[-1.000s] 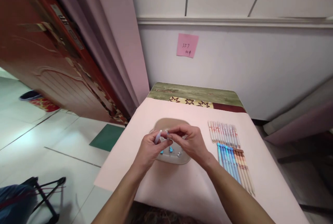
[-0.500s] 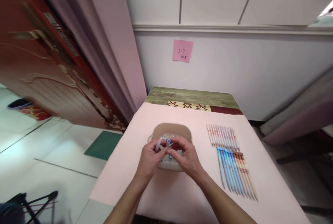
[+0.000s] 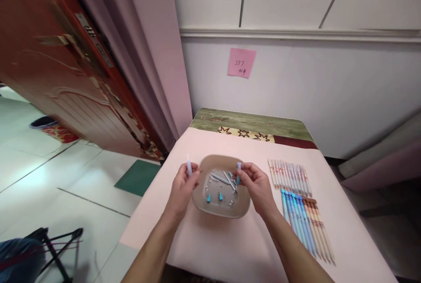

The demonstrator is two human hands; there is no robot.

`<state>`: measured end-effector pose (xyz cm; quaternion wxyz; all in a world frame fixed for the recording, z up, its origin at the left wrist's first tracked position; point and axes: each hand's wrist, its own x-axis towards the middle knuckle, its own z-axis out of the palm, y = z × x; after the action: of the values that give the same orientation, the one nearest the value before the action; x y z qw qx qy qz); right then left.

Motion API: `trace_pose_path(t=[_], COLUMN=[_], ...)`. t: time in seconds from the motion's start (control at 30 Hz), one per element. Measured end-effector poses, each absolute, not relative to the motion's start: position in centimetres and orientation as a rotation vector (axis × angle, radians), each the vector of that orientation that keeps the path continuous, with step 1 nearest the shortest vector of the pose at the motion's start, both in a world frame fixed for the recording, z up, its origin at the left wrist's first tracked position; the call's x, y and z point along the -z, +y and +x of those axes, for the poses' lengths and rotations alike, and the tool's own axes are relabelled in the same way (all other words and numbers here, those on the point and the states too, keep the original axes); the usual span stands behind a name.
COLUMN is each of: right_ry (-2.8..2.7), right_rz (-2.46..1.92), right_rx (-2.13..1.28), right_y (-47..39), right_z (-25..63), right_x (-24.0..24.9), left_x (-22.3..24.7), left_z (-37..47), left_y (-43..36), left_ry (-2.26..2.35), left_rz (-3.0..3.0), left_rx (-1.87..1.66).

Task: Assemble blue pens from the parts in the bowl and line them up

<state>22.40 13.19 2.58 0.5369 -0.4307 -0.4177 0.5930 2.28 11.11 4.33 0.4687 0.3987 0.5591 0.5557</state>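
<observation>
My left hand (image 3: 184,183) is at the left rim of a beige basin (image 3: 221,213), its fingers closed on a pale lavender pen part (image 3: 189,168) with a thin whitish tip pointing up. Over the basin's right side, my right hand (image 3: 255,182) pinches a short light-blue pen barrel (image 3: 238,172), held upright. Inside the basin lie two turquoise clips (image 3: 220,196), a grey-blue barrel (image 3: 221,179), thin rods and several small white pieces. The two held parts are well apart.
Right of the basin, a row of clear, red-patterned pens (image 3: 289,177) lies above a row of blue and brown pens (image 3: 299,221). The pink-covered table (image 3: 204,241) meets a wall with a pink note (image 3: 241,62). A red door stands at left.
My hands have moved apart, left hand to the left and right hand to the right, each with its own part. More of the basin's contents shows. The view has shifted slightly.
</observation>
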Motion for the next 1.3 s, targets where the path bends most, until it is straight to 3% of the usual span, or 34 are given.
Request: trace_pose_path(t=[0.17, 0.47, 1.3], right_ry=[-0.865, -0.725, -0.919], right_rz=[-1.103, -0.879, -1.044], right_rx=[-1.58, -1.863, -1.672], right_y=[12.6, 11.5, 11.4], right_z=[21.7, 20.0, 20.5], right_x=[-1.4, -0.7, -0.2], left_x=[-4.2, -4.6, -4.8], left_z=[3.2, 4.5, 5.1], left_y=[11.4, 11.5, 11.2], left_ry=[1.139, 1.094, 1.17], left_rz=[0.659, 0.49, 0.579], left_rx=[-1.517, -1.41, -1.412])
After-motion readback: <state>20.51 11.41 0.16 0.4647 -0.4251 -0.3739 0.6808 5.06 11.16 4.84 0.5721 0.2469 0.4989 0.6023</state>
